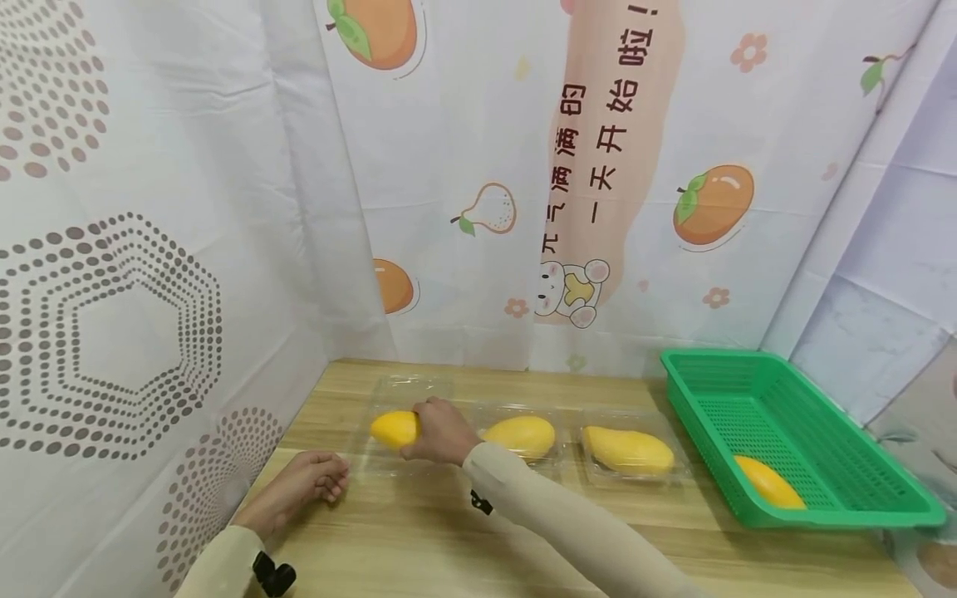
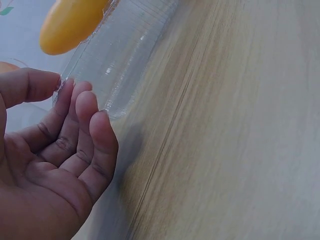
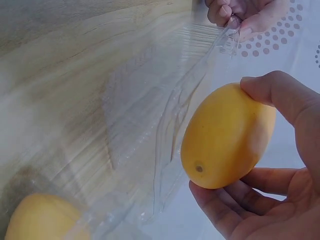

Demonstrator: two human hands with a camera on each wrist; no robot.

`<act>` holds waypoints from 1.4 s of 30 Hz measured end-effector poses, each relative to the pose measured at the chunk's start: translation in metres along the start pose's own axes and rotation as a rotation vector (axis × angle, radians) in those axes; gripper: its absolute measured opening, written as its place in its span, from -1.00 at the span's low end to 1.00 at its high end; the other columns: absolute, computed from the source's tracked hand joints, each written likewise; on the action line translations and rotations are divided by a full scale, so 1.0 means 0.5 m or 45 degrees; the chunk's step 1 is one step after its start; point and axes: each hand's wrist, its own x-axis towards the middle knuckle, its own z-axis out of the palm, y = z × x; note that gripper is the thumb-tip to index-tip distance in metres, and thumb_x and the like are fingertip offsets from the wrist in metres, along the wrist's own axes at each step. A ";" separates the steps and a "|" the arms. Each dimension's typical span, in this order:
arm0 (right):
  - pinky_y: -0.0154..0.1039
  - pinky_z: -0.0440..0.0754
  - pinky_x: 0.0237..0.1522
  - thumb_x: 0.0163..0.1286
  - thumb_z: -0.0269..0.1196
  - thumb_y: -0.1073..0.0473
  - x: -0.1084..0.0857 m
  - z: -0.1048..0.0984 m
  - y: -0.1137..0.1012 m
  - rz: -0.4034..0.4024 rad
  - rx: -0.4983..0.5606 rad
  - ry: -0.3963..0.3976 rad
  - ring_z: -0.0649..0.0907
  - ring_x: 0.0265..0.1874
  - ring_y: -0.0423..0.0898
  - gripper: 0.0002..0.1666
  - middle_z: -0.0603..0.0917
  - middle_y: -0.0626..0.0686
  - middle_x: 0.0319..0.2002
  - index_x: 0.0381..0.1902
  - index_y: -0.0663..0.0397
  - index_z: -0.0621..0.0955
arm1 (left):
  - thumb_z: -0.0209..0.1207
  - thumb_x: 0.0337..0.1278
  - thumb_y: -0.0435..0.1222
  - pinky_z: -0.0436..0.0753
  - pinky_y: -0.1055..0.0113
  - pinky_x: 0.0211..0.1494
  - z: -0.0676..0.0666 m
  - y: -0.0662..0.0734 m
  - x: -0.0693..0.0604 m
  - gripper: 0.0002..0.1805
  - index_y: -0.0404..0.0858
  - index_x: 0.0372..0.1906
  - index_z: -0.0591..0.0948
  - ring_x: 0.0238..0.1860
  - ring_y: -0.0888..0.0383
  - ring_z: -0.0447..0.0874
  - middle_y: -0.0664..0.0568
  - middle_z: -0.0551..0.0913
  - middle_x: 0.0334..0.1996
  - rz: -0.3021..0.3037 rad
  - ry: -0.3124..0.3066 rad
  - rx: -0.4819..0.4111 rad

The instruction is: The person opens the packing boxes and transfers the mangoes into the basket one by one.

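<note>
My right hand [image 1: 441, 432] grips a yellow mango [image 1: 394, 428] by one end, thumb on one side and fingers under the other in the right wrist view. The mango [image 3: 225, 137] is just above a clear plastic box [image 3: 145, 100] with its lid open. My left hand [image 1: 310, 482] is at the box's left end. In the left wrist view, its thumb and forefinger pinch the rim of the box [image 2: 117, 75]. Just right of my right hand, a second mango [image 1: 523, 437] lies in another clear box, partly hidden by my sleeve.
Farther right, a third mango [image 1: 628, 450] lies in a clear box. A green plastic basket [image 1: 710, 453] stands at the table's right side with one mango [image 1: 770, 482] in it. Printed curtains [image 1: 463, 291] hang behind and to the left of the wooden table [image 1: 419, 540].
</note>
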 end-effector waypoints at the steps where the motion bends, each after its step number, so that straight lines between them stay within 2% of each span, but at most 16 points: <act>1: -0.37 0.49 -0.34 0.09 0.56 -0.03 -0.001 0.000 0.002 0.002 0.003 -0.003 0.49 -0.38 -0.19 -0.46 0.58 -0.09 -0.32 -0.06 0.14 0.69 | 0.07 0.50 -0.30 0.68 0.30 -0.21 0.001 -0.001 -0.001 -0.67 -0.59 -0.02 0.54 -0.30 0.12 0.60 -0.13 0.66 -0.25 -0.001 0.002 -0.003; 15: -0.37 0.50 -0.35 0.08 0.55 -0.06 -0.020 -0.023 0.025 0.016 0.012 0.008 0.50 -0.40 -0.20 -0.45 0.56 -0.10 -0.34 -0.06 0.13 0.68 | 0.12 0.50 -0.27 0.68 0.29 -0.23 0.000 0.001 0.000 -0.68 -0.53 -0.05 0.56 -0.31 0.12 0.60 -0.10 0.65 -0.27 -0.026 0.013 -0.006; 42: -0.32 0.55 -0.28 0.10 0.55 -0.07 -0.052 -0.056 0.054 0.073 0.060 0.000 0.53 -0.35 -0.16 -0.32 0.60 -0.05 -0.23 0.09 0.20 0.66 | 0.12 0.49 -0.28 0.68 0.29 -0.24 0.001 -0.004 0.003 -0.71 -0.52 -0.07 0.56 -0.33 0.11 0.59 -0.10 0.65 -0.28 -0.032 0.035 0.002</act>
